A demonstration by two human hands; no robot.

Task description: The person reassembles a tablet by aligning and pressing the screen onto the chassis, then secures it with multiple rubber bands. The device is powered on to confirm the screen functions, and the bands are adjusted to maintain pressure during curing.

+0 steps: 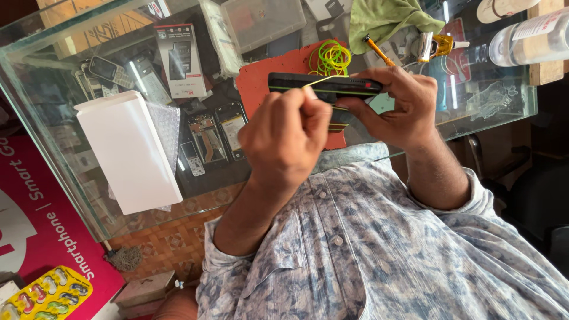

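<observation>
Phone: black slab-shaped phone (323, 84), edge-up over glass tabletop (498, 101).
Left hand (284, 139): pinches yellow rubber band (323, 79).
Right hand (400, 109): grips phone.
Tip: keep band taut, phone steady.

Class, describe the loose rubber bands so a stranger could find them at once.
Start at the glass counter, then find the red mat on it. The rubber bands lie heaped at its far edge, the only bright yellow-green loops there.

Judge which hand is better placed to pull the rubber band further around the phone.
Left, probably: the left hand pinches the stretched yellow band, while the right hand is occupied gripping the dark phone.
</observation>
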